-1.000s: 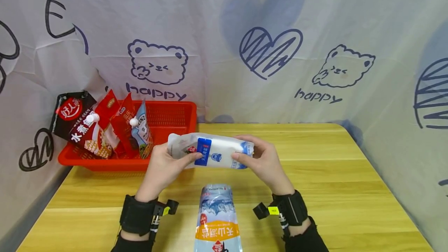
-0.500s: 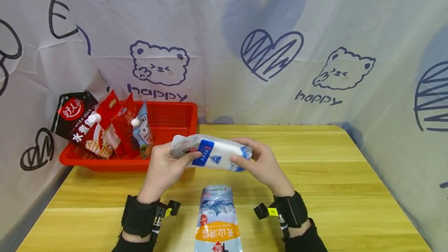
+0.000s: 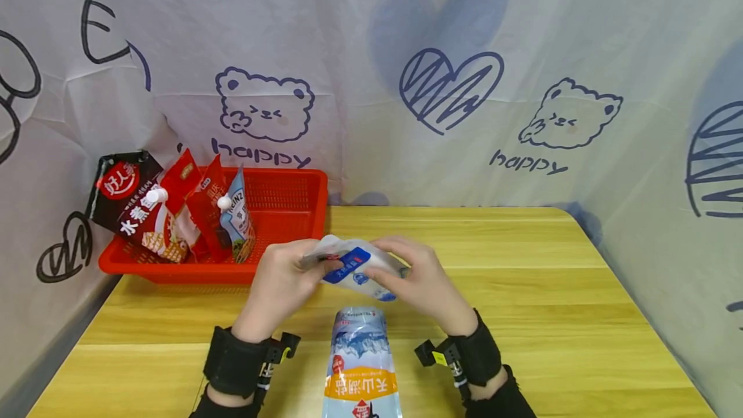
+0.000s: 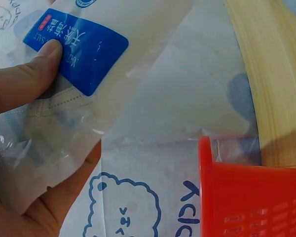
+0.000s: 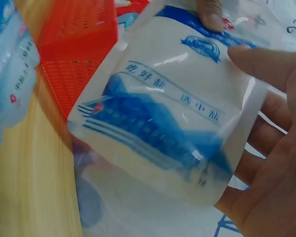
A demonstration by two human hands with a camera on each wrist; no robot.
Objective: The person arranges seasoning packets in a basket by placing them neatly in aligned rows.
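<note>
Above the table, both hands hold a white, partly clear bag of salt (image 3: 349,267) with a blue label. My left hand (image 3: 284,286) pinches its left end, the thumb lying on the label in the left wrist view. At the other end, my right hand (image 3: 426,286) grips the bag's edge; in the right wrist view its thumb presses the front and the other fingers sit behind. A second salt bag (image 3: 361,357), pale blue with an orange band, lies on the table between the forearms, its lower part cut off by the frame.
A red plastic basket (image 3: 284,205) stands at the back left. In its left part several pouches lean, among them a black and red packet (image 3: 130,195) and a Heinz pouch (image 3: 237,215). A printed cloth (image 3: 371,82) hangs behind the wooden table (image 3: 522,315).
The held salt bag has turned, its right end swinging down and toward me. Both hands have come closer together with it. The bag on the table has stayed put.
</note>
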